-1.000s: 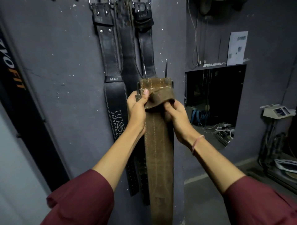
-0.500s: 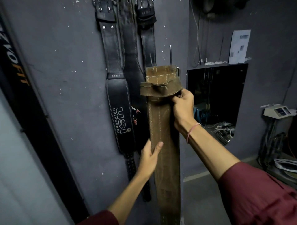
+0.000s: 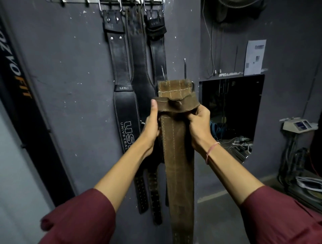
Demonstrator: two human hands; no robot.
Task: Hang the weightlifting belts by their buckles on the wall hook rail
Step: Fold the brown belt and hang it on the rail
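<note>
Gripping the brown belt (image 3: 179, 156) just under its flap (image 3: 177, 105) with left hand (image 3: 151, 125) and right hand (image 3: 200, 122) both clenched, holding it upright below the right end of the hook rail (image 3: 90, 1), probably needing a level lift, buckle (image 3: 192, 85) leading.

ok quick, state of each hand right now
left hand: closed, gripping the brown weightlifting belt at its left edge, thumb up
right hand: closed, gripping the same belt's right edge

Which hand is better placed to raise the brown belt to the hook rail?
Probably left: left hand grips the brown belt on the side nearer the hook rail; right hand farther.
</note>
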